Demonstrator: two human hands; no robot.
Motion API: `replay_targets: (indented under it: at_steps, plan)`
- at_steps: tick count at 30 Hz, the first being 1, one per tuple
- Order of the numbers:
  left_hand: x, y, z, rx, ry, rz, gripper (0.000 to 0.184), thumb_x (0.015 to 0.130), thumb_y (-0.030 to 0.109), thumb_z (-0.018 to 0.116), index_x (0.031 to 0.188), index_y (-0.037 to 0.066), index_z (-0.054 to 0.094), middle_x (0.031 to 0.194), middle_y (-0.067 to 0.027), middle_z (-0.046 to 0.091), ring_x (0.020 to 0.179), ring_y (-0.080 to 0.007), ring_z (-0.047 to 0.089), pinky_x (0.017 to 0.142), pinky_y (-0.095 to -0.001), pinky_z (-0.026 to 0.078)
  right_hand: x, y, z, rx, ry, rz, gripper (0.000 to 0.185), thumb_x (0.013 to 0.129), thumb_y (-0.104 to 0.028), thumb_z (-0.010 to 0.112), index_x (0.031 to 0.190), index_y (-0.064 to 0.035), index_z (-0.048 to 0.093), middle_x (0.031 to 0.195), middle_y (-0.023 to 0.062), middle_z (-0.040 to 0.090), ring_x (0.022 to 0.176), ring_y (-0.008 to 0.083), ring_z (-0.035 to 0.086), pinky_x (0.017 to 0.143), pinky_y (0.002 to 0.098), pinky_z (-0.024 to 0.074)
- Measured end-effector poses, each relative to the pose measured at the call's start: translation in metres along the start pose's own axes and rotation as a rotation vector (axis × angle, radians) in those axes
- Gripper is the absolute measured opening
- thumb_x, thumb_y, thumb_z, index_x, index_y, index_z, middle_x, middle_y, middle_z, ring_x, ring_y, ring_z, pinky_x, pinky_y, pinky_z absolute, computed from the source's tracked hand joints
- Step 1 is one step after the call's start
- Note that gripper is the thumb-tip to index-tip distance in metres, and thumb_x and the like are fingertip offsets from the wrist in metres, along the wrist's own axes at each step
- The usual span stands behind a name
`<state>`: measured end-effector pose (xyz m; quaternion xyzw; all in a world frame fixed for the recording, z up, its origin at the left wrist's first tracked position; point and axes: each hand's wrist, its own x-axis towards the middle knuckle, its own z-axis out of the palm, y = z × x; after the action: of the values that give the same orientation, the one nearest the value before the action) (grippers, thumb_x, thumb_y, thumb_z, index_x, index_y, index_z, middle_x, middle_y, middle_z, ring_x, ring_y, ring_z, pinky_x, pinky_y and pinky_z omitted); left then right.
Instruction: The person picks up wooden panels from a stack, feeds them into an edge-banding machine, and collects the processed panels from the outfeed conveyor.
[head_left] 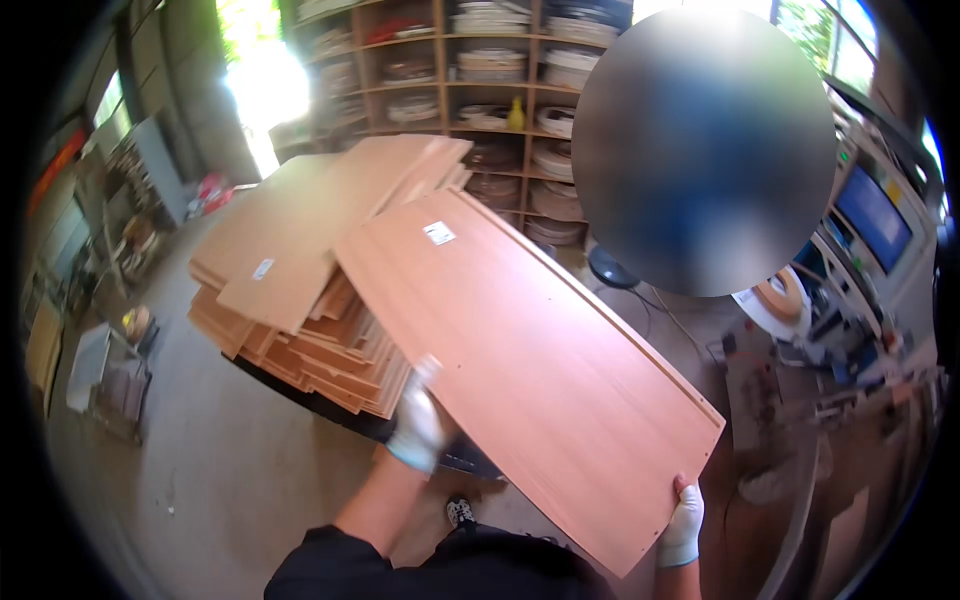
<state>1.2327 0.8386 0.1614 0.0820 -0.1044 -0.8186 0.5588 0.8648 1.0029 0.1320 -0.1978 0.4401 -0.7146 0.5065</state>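
A long reddish-brown wooden panel (540,370) slants across the middle, with a white label near its far end, a groove along its right edge and small holes. My right hand (682,522), in a white glove, grips the near right corner, thumb on top and other fingers hidden. My left hand (420,425), also gloved, is at the panel's left long edge; motion smears its fingers, and I cannot tell whether they grip. Beyond it stands an uneven stack of similar panels (290,215), overlapped by the far end of the long panel.
Shelves (440,60) at the back hold rolls of edging strip. To the right stands a machine with a monitor (873,218). A blurred round patch covers the upper right. A cart (110,380) stands on the concrete floor (200,480) at left.
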Motion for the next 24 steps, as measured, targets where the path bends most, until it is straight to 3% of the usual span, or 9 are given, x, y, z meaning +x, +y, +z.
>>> replay_targets:
  at_steps: [3,6,8,10,12,14,16,23,24]
  plan:
    - [0.041,-0.004,-0.032,0.347,0.257,0.18,0.044,0.096,0.028,0.051,0.131,0.0,0.05,0.126,-0.0141,0.059,0.118,-0.03,0.056,0.105,-0.0456,0.042,0.003,-0.001,-0.063,-0.02,-0.03,-0.069,0.052,0.089,-0.005,0.049,0.139,0.0019,0.037,0.132,0.0157,0.052,0.117,0.0262,0.055,0.102,0.0401,0.0453]
    - [0.028,-0.079,-0.036,0.219,0.213,-0.069,0.044,0.095,0.018,0.048,0.134,-0.003,0.046,0.134,-0.0164,0.054,0.125,-0.0337,0.051,0.109,-0.0492,0.039,0.002,0.011,-0.164,-0.118,0.135,-0.213,0.046,0.094,-0.016,0.054,0.134,0.0031,0.044,0.124,0.0134,0.057,0.111,0.0223,0.058,0.097,0.0358,0.0468]
    - [0.017,-0.13,-0.056,0.179,0.169,-0.227,0.05,0.086,0.011,0.051,0.133,-0.006,0.046,0.133,-0.0197,0.054,0.126,-0.0381,0.05,0.108,-0.0537,0.039,-0.027,0.015,-0.235,-0.17,0.284,-0.256,0.044,0.096,-0.021,0.056,0.131,0.0032,0.047,0.121,0.0128,0.059,0.109,0.0212,0.059,0.096,0.0345,0.0473]
    - [0.013,-0.167,-0.084,0.239,0.15,-0.426,0.057,0.077,0.01,0.057,0.131,-0.006,0.047,0.13,-0.0191,0.056,0.121,-0.0371,0.054,0.103,-0.0559,0.042,-0.057,0.025,-0.289,-0.592,0.442,-0.119,0.048,0.097,-0.035,0.057,0.126,0.0033,0.053,0.118,0.0128,0.061,0.105,0.0211,0.06,0.092,0.0346,0.0488]
    - [0.013,-0.209,-0.074,0.294,0.162,-0.577,0.052,0.076,0.005,0.057,0.127,-0.005,0.051,0.125,-0.0166,0.06,0.119,-0.036,0.055,0.103,-0.0527,0.042,-0.089,0.057,-0.334,-0.279,0.659,-0.026,0.049,0.098,-0.038,0.055,0.125,0.0034,0.054,0.119,0.0132,0.061,0.106,0.0221,0.06,0.092,0.0357,0.0491]
    - [0.026,-0.134,-0.073,0.343,0.098,-0.674,0.051,0.075,0.003,0.057,0.125,-0.005,0.052,0.123,-0.0159,0.061,0.118,-0.036,0.055,0.104,-0.0516,0.041,-0.144,0.144,-0.268,0.204,0.937,0.018,0.056,0.098,-0.045,0.053,0.125,0.0037,0.055,0.122,0.0136,0.06,0.109,0.0249,0.059,0.094,0.039,0.0493]
    - [0.02,-0.262,-0.048,0.317,0.1,-0.756,0.047,0.075,0.0,0.057,0.122,-0.005,0.054,0.121,-0.0149,0.062,0.117,-0.0344,0.055,0.106,-0.0485,0.039,-0.174,0.07,-0.311,0.141,1.138,-0.094,0.058,0.098,-0.047,0.052,0.128,0.0021,0.053,0.125,0.0124,0.059,0.112,0.0253,0.058,0.097,0.0403,0.0478]
    - [0.079,-0.393,-0.037,0.429,0.068,-1.063,0.044,0.077,0.003,0.058,0.121,-0.004,0.056,0.12,-0.0133,0.063,0.114,-0.0312,0.057,0.104,-0.0441,0.039,-0.233,0.068,-0.339,0.25,1.437,-0.298,0.057,0.099,-0.047,0.049,0.129,0.0003,0.052,0.126,0.0116,0.058,0.113,0.0259,0.058,0.097,0.0407,0.0473]
    - [0.092,-0.411,-0.049,0.456,0.037,-1.097,0.042,0.077,0.004,0.059,0.119,-0.004,0.057,0.117,-0.013,0.064,0.113,-0.0306,0.058,0.103,-0.0432,0.04,-0.236,0.063,-0.338,0.276,1.408,-0.289,0.066,0.097,-0.052,0.049,0.137,0.0,0.047,0.135,0.0118,0.054,0.122,0.0267,0.052,0.104,0.0406,0.0419]
